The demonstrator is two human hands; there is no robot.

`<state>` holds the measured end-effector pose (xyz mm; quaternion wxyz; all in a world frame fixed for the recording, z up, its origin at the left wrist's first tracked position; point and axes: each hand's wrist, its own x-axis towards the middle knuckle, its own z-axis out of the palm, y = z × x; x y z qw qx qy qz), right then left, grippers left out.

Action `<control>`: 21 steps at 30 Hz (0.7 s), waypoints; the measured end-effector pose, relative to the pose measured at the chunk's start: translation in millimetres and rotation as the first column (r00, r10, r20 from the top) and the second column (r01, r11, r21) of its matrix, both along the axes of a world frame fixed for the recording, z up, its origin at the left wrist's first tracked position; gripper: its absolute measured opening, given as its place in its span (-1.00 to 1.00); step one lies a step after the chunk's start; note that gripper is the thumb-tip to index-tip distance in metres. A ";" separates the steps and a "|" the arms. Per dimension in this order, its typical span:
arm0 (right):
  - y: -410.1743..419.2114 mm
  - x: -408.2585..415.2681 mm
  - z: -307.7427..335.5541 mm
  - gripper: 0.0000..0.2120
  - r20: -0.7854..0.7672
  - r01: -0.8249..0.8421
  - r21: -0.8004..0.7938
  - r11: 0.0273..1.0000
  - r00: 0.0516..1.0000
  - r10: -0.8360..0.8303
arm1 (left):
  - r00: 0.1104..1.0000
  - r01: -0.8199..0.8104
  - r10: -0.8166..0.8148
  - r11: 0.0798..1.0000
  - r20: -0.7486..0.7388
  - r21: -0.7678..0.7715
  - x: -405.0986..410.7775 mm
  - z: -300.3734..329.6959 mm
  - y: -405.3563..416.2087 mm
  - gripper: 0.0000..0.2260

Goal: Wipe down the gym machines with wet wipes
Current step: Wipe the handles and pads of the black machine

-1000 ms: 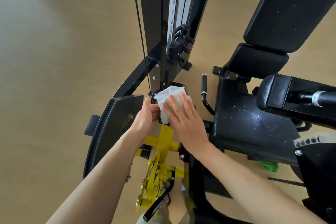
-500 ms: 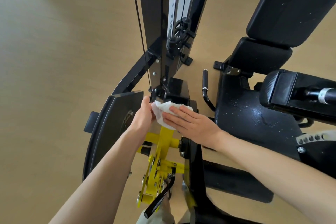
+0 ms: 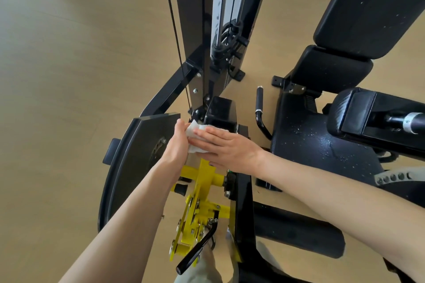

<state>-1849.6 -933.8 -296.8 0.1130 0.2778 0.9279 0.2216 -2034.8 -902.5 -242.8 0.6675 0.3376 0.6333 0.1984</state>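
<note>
Both hands slide the crumpled white wet wipe (image 3: pixel 195 138) lower: right hand (image 3: pixel 226 146) flat, left hand (image 3: pixel 178 142) pinching it (yellow metal lever bracket (image 3: pixel 202 193) looks unwiped).

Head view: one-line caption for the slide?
Both hands, left hand and right hand, press a white wet wipe against the black frame block above the machine's yellow lever mechanism.

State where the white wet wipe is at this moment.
In the head view, the wet wipe sits near centre, pressed between the left hand and right hand, just above the yellow bracket and below the black block.
</note>
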 end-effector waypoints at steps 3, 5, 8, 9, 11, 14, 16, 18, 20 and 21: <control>-9.6 16.9 -4.7 -0.44 -0.095 0.012 0.034 0.999 0.995 -0.009 | 0.999 0.033 -0.033 0.999 0.004 0.021 6.5 3.9 -2.4 -0.49; -19.3 27.9 -7.5 -0.46 -0.141 0.022 0.056 0.998 0.990 -0.014 | 0.999 0.035 -0.034 0.999 -0.011 0.029 9.4 6.6 -2.9 -0.49; -31.3 43.5 -15.7 -0.44 -0.210 0.042 0.053 0.998 0.977 -0.030 | 0.999 0.047 -0.046 0.998 -0.027 0.035 11.0 10.1 -4.8 -0.48; -32.4 46.4 -18.7 -0.42 -0.225 0.058 0.052 0.997 0.973 -0.044 | 0.998 0.053 -0.052 0.998 -0.031 0.037 11.3 10.5 -5.5 -0.47; -29.0 47.5 -21.7 -0.40 -0.255 0.099 0.054 0.994 0.963 -0.082 | 0.998 0.053 -0.051 0.998 -0.035 0.035 13.2 11.3 -6.5 -0.47; -22.9 43.1 -17.9 -0.44 -0.285 0.148 0.027 0.989 0.949 -0.135 | 0.999 0.039 -0.038 0.998 -0.039 0.039 18.0 11.5 -8.0 -0.47; -25.8 38.8 -18.0 -0.41 -0.279 0.193 -0.035 0.981 0.940 -0.195 | 0.998 0.049 -0.047 0.998 -0.037 0.039 21.4 11.2 -8.9 -0.47; -29.1 30.9 -18.9 -0.38 -0.314 0.269 -0.081 0.960 0.907 -0.281 | 0.998 0.048 -0.046 0.998 -0.041 0.039 22.8 9.7 -9.0 -0.47; -26.2 20.9 -19.2 -0.37 -0.380 0.346 -0.101 0.933 0.853 -0.357 | 0.998 0.022 -0.021 0.999 -0.055 0.030 23.5 8.0 -8.6 -0.46; -22.6 15.3 -18.2 -0.37 -0.428 0.385 -0.131 0.914 0.809 -0.402 | 0.998 0.010 -0.009 1.000 -0.062 0.023 23.7 7.4 -8.2 -0.46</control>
